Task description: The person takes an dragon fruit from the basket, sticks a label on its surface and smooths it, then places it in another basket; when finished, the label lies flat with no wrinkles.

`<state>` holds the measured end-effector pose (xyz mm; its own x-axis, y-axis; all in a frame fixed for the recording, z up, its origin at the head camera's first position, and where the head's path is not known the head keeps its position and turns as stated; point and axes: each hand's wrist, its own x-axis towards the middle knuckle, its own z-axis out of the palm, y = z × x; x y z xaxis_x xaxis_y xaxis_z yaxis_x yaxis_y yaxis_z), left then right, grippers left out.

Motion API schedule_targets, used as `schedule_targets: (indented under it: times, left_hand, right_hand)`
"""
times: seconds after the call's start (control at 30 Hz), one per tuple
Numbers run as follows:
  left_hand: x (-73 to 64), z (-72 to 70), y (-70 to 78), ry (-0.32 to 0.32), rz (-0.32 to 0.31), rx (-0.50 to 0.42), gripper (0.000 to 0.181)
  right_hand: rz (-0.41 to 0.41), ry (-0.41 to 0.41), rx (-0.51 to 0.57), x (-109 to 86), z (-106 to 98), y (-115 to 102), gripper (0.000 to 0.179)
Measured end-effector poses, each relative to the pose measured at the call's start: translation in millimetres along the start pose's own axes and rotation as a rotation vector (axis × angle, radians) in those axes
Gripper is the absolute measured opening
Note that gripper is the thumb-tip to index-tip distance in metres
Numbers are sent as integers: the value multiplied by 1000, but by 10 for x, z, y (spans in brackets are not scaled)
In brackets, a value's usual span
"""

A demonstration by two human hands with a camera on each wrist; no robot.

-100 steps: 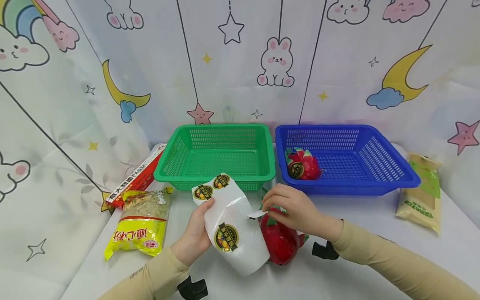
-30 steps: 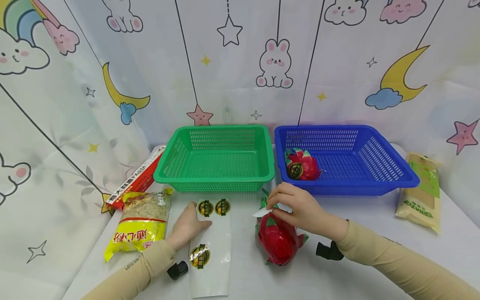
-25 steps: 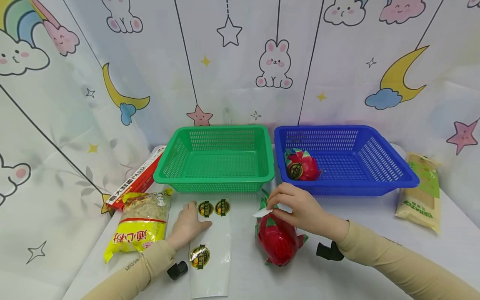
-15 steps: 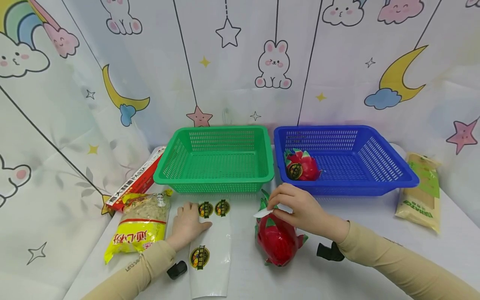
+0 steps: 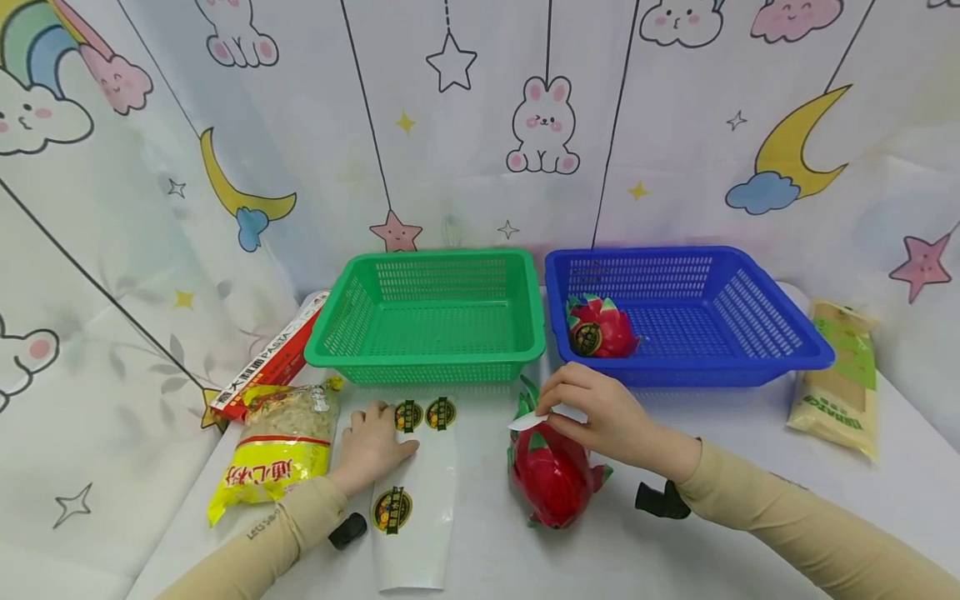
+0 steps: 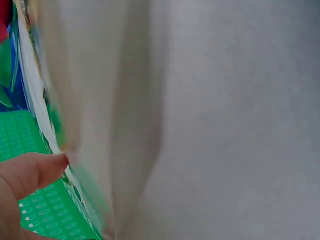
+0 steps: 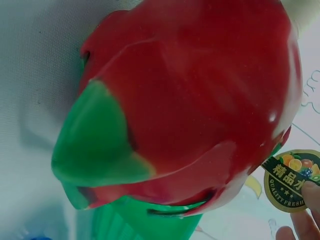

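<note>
My right hand [image 5: 592,412] pinches a small sticker [image 5: 528,421] between thumb and fingers, over the stem end of a red dragon fruit [image 5: 555,479] with green leaf tips. In the right wrist view, the sticker's [image 7: 287,175] printed face is round and dark with fruit pictures, beside the dragon fruit [image 7: 200,100], which fills most of that view. My left hand [image 5: 372,446] rests at the left edge of a white sticker sheet [image 5: 420,550], thumb over it. Several round labels remain on the sheet, which lies on the table. The left wrist view shows the thumb [image 6: 35,172] at the sheet's edge.
Behind stand a green basket [image 5: 427,358] and a blue basket [image 5: 705,375]; the blue one holds another dragon fruit [image 5: 603,327] bearing a round label. On the left lie a yellow pasta bag [image 5: 281,450] and a red pasta box [image 5: 273,358]. A beige-green packet [image 5: 836,379] lies far right.
Since the oldest frame, the sheet has gone from my raised left hand down flat onto the table, leftward. The sticker has come off it, staying in my right hand. Lately both hands hold nearly still.
</note>
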<state>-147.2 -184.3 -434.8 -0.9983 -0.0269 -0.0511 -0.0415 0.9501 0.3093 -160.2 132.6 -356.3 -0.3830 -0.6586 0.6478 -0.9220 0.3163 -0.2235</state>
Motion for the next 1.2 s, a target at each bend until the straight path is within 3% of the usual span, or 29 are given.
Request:
schedule_targets:
  times: [0.4,0.57,0.73,0.87,1.0,1.2]
  left_hand:
    - [26,-121,24,-92,-30,-15,68]
    - [24,-175,129,-117,-8,-57,69]
    - [-69,-163,385,-107,109,-197,65]
    - [-151,-159,614,-191,175,-349,63]
    - [-189,-137,764,-280,192,-452,66]
    - [-217,-97,880,-358,187,-540,74]
  right_hand:
    - [30,1,-1,-28,-55,-8,25]
    - [38,-3,-3,-31,-69,-13,25]
    - [43,-7,1,-44,-63,-12,23]
    - [45,-11,9,-43,-67,-18,22]
    - [38,-6,6,-42,-65,-16,24]
    - [26,-3,-3,-61,-66,-3,13]
